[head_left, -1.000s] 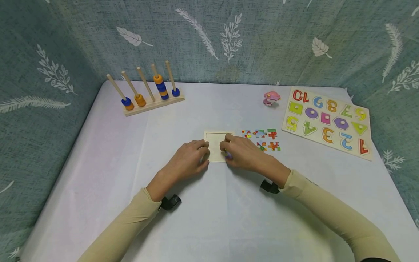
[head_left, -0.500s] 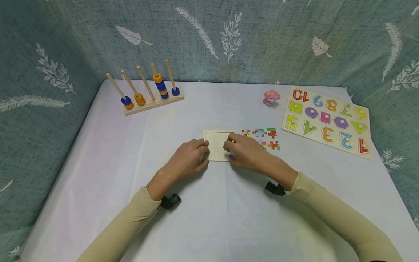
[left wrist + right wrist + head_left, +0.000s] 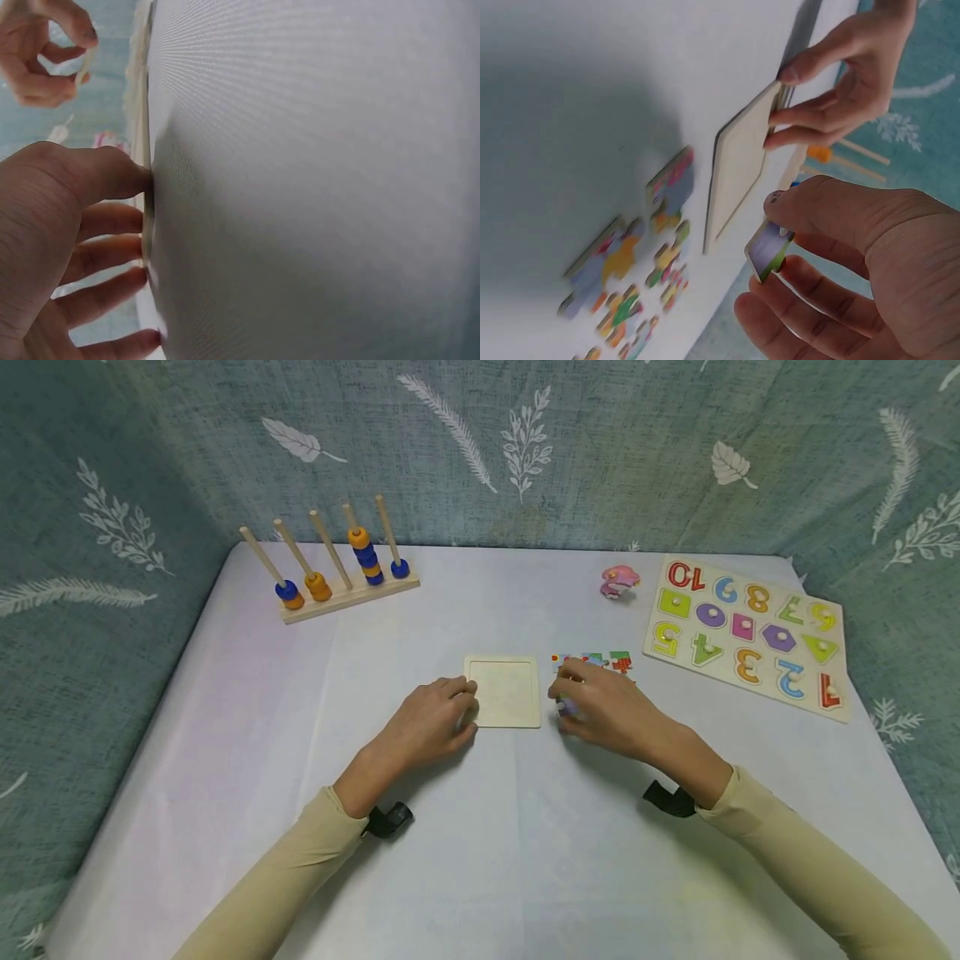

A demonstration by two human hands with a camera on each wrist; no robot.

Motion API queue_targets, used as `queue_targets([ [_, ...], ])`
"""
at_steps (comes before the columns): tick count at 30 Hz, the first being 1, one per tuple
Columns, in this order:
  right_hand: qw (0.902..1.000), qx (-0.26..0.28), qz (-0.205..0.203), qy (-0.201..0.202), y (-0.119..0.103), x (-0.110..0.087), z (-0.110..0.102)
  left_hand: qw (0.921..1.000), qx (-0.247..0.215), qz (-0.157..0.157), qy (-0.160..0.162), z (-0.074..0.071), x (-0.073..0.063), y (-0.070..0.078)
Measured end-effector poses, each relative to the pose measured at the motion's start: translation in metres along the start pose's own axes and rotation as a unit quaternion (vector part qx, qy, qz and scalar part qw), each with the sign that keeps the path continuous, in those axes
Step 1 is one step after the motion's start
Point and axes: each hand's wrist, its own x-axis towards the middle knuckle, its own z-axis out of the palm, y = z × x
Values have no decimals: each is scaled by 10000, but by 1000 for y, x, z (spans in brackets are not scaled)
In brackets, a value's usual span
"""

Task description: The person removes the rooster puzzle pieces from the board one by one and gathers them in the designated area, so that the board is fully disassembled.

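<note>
The left hand (image 3: 431, 718) grips the left edge of a small square wooden puzzle tray (image 3: 510, 695), thumb at the near corner and fingers along the side. Bare pale wood shows inside the tray's raised rim. Right of the tray, the right hand (image 3: 611, 703) pinches a jigsaw piece (image 3: 769, 247), purple with a green edge, between thumb and fingers. In the right wrist view this piece is held up off the tablecloth. Loose jigsaw pieces (image 3: 622, 307) in many colours lie on the cloth beside the tray; in the head view the right hand covers most of them.
A peg stacker (image 3: 352, 597) with orange and blue beads stands at the back left. At the back right are a pink toy figure (image 3: 619, 581) and a wooden number-and-shape board (image 3: 750, 639). A patterned fabric wall (image 3: 480, 452) rises behind the white-covered table (image 3: 450, 877).
The right hand has moved right with its jigsaw piece, off the tray's right side and over the loose pieces. The left hand has stayed at the tray's left edge.
</note>
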Motion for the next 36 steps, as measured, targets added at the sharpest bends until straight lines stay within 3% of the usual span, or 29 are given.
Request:
queue_targets([
  [22,9981,-126,531,281,27,-46,-16,10000,16,-23,-1,0,1,1],
  [36,9959,-31,885,205,43,-65,-10,9999,148,-24,33,1,1,1],
])
